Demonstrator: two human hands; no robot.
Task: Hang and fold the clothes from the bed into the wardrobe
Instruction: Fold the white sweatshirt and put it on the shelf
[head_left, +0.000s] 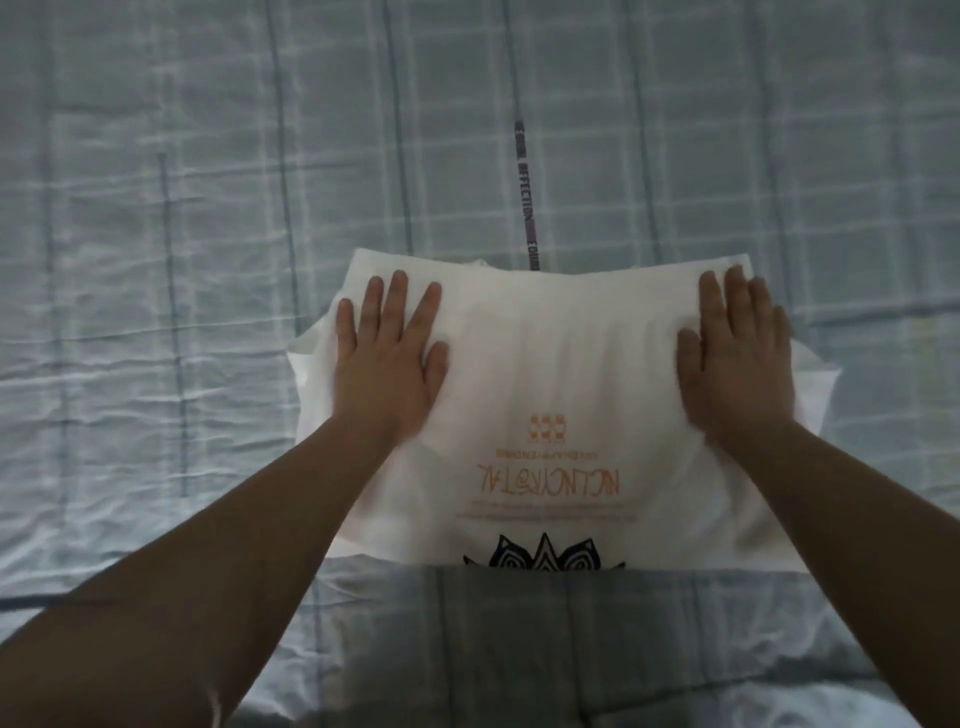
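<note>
1. Two hands lie flat on a white shirt (550, 415) spread on the bed (156, 260); the left hand (387, 358) sits at 9 o'clock, the right hand (735, 358) at 3 o'clock.
2. Neither grip is closed: fingers are stretched out and palms press down, holding nothing.
3. The shirt looks light, soft and limp, likely to slump when lifted.
4. Best to pinch both side edges, or slide palms under the fold.
</note>
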